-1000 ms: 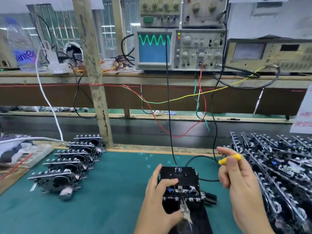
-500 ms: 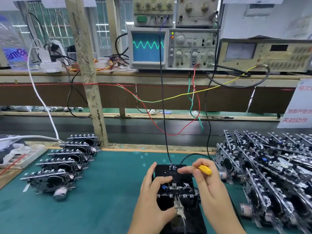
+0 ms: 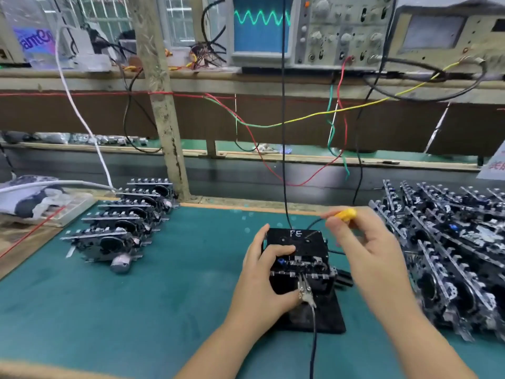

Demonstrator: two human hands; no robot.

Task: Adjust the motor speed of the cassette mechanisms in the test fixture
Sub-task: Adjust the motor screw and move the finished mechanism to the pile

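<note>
A: Centre-front on the green bench mat (image 3: 136,296), black box-shaped test fixture marked "FE" (image 3: 296,243), one black-and-metal cassette mechanism (image 3: 302,269) seated in it. Left hand (image 3: 262,277) grips the mechanism, fingers curled over its top edge, thumb by the metal crocodile clip (image 3: 304,292).

B: Right hand?

A: Right hand (image 3: 363,253) pinches a small yellow-handled adjusting screwdriver (image 3: 345,214), held above the fixture's far right corner, tip blurred, not seated.

B: Surroundings?

A: Row of similar mechanisms (image 3: 120,231) on the left, bigger heap (image 3: 451,242) on the right, oscilloscope with green sine trace (image 3: 259,26) on the shelf behind.

B: Risks?

A: Likely tip misses the trimmer or slips off; overturning overshoots the speed. Left hand shifting could knock the clip loose, killing the trace.
</note>
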